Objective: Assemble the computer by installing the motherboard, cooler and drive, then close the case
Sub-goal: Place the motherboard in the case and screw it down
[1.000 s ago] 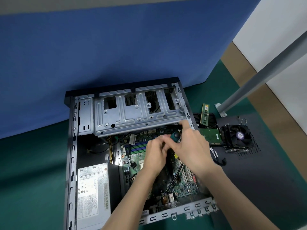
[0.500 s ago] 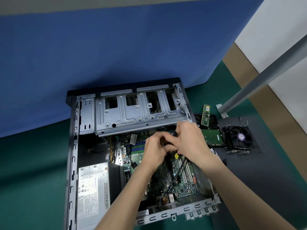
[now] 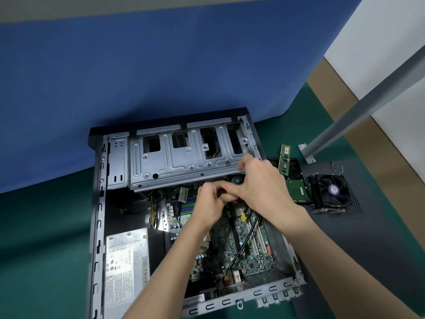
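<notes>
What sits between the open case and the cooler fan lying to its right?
In the head view, the drive, green board up, lies between the case and the cooler; a memory stick lies just behind it.

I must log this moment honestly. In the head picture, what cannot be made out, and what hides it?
1. Head view: the shaft and tip of the dark round-handled screwdriver, hidden behind the left hand and right hand.
2. Head view: the print on the silver box-shaped power supply, too small.
3. Head view: the near left corner of the black metal computer case, cut off by the bottom edge.
</notes>
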`<act>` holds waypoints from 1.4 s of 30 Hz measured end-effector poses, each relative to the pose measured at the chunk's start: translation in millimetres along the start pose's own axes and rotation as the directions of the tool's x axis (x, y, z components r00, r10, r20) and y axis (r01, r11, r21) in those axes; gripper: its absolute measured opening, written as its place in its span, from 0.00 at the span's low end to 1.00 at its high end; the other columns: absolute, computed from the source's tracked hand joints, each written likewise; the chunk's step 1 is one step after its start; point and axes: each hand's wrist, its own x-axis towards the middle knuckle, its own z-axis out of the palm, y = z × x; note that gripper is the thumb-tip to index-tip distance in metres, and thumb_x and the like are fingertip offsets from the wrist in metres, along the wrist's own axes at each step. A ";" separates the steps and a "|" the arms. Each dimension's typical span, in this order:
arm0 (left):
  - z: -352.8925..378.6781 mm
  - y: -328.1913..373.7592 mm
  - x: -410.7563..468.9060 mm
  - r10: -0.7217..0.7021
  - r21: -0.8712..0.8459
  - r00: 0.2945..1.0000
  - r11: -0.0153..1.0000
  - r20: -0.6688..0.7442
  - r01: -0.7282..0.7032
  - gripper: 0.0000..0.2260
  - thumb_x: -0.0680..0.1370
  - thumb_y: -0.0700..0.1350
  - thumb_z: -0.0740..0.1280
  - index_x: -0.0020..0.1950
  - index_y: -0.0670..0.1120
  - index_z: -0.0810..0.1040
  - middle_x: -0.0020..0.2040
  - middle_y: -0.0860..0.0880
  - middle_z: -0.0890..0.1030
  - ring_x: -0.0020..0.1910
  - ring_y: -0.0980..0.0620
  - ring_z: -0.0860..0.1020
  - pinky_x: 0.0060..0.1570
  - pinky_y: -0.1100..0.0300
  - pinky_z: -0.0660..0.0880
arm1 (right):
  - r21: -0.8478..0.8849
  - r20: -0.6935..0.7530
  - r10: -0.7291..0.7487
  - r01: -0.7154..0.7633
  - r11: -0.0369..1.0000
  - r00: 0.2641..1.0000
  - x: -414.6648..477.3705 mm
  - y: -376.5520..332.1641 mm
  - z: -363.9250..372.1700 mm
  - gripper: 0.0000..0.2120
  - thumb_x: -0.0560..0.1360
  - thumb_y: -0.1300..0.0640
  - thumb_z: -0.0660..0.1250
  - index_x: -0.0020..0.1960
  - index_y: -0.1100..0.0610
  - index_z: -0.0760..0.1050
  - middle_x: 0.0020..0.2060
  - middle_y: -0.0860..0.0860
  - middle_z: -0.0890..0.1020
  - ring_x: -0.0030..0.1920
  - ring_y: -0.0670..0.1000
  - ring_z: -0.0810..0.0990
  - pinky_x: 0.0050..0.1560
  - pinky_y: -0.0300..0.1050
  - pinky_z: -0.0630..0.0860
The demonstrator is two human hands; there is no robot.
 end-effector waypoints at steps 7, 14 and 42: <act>1.3 0.2 0.4 -0.014 0.026 1.000 1.000 -0.027 0.014 0.06 0.68 0.38 0.76 0.38 0.45 0.80 0.38 0.46 0.83 0.40 0.52 0.80 0.46 0.47 0.78 | -0.051 0.023 0.024 -0.023 0.998 0.999 2.1 -9.6 3.4 0.27 0.71 0.35 0.68 0.32 0.53 0.59 0.29 0.48 0.67 0.35 0.55 0.71 0.35 0.45 0.65; -14.1 4.7 2.2 -0.026 0.038 0.990 0.999 0.137 0.021 0.11 0.75 0.34 0.68 0.37 0.48 0.80 0.41 0.42 0.83 0.44 0.53 0.77 0.52 0.48 0.75 | 0.027 0.017 -0.076 0.075 0.997 0.997 -3.6 0.6 7.8 0.16 0.71 0.45 0.69 0.36 0.51 0.64 0.32 0.48 0.72 0.36 0.56 0.75 0.32 0.45 0.65; 2.5 -0.8 -4.0 -0.043 -0.031 0.999 0.999 -0.031 0.042 0.08 0.69 0.35 0.74 0.39 0.46 0.78 0.41 0.42 0.83 0.44 0.48 0.80 0.50 0.45 0.77 | -0.041 -0.017 0.020 -0.021 0.999 1.000 -3.0 -4.4 2.2 0.25 0.70 0.34 0.67 0.34 0.56 0.68 0.29 0.50 0.73 0.35 0.55 0.74 0.34 0.46 0.70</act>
